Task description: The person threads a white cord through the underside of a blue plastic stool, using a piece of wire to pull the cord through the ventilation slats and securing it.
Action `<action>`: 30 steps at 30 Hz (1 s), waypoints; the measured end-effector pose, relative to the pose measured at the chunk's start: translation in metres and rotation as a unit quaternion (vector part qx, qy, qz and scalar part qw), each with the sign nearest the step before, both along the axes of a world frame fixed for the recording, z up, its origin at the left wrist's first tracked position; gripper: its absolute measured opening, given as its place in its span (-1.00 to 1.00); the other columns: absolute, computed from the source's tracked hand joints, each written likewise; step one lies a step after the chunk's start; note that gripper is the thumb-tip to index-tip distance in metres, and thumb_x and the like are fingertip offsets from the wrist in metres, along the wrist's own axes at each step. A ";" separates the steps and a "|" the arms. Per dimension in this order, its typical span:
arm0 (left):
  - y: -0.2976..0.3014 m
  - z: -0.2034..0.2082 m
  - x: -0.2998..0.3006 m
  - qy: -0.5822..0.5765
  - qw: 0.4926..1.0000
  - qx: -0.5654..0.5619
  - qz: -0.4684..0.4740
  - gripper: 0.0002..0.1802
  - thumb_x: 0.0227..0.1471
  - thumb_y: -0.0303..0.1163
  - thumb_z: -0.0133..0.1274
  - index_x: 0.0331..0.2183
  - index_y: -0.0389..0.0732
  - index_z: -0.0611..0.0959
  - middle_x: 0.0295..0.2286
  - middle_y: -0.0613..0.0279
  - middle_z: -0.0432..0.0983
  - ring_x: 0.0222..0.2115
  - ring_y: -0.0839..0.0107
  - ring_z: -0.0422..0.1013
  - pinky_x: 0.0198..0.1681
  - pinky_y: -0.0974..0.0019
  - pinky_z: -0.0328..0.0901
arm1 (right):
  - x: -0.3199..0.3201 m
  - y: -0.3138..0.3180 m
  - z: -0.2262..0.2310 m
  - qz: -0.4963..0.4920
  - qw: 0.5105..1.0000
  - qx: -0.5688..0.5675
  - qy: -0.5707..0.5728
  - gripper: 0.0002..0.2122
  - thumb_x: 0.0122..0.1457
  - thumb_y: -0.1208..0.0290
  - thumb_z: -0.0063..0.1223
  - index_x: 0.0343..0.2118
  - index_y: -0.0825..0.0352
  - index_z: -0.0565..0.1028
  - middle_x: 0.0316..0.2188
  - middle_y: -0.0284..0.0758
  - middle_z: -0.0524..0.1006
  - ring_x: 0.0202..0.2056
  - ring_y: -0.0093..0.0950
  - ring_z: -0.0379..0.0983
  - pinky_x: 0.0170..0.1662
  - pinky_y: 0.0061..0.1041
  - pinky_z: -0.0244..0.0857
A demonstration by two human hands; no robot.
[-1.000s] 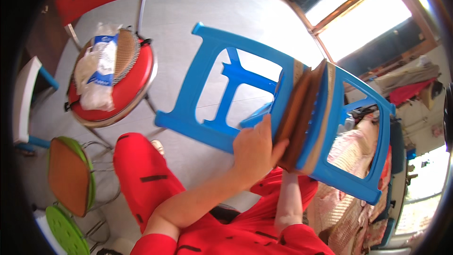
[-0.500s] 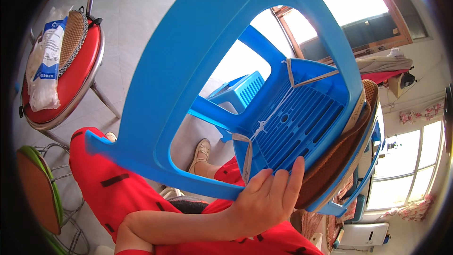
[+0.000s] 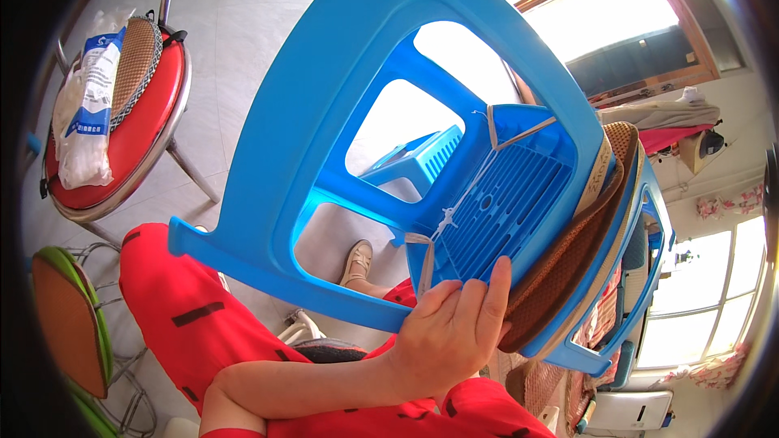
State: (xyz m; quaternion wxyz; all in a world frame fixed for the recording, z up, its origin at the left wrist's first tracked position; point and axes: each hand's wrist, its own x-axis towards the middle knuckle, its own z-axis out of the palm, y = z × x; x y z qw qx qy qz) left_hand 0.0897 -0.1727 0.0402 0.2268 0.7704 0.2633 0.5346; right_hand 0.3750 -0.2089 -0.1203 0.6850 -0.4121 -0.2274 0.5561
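Observation:
A blue plastic stool (image 3: 341,105) is held up close to my face, legs toward me, so I look at the ribbed underside of its seat (image 3: 507,203). A brown woven cushion (image 3: 568,276) is pressed against the seat's far side, and white tie strings (image 3: 475,186) cross the underside. My left hand (image 3: 450,332) grips the lower edge of the seat and cushion, fingers curled over the rim. Against the cushion's far side lies another blue plastic frame (image 3: 649,227). My right hand is hidden. My red trousers (image 3: 187,308) fill the lower middle.
A red round-seated chair (image 3: 154,122) at the left carries white plastic bags and a woven cushion. A green stool with an orange pad (image 3: 69,320) stands at the lower left. A small blue stool (image 3: 414,162) and a beige shoe (image 3: 357,264) show through the legs. Bright windows upper right.
The stool has swung up and close to my face, from side-on to underside facing me. My left hand slid to the seat's lower edge. My right forearm has dropped out of sight.

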 end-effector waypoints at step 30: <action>0.116 -0.222 -0.026 -0.295 0.822 -0.486 -0.007 -0.55 0.23 -0.21 -0.07 -0.02 -0.37 0.51 -0.35 0.24 0.56 -0.35 0.50 0.43 -0.30 0.41 0.31 | -0.033 0.029 0.019 0.044 0.979 -0.079 -0.181 -0.75 0.04 0.56 -0.04 -0.19 0.48 0.48 -0.31 -0.28 0.55 -0.33 -0.50 0.52 -0.27 -0.53 0.43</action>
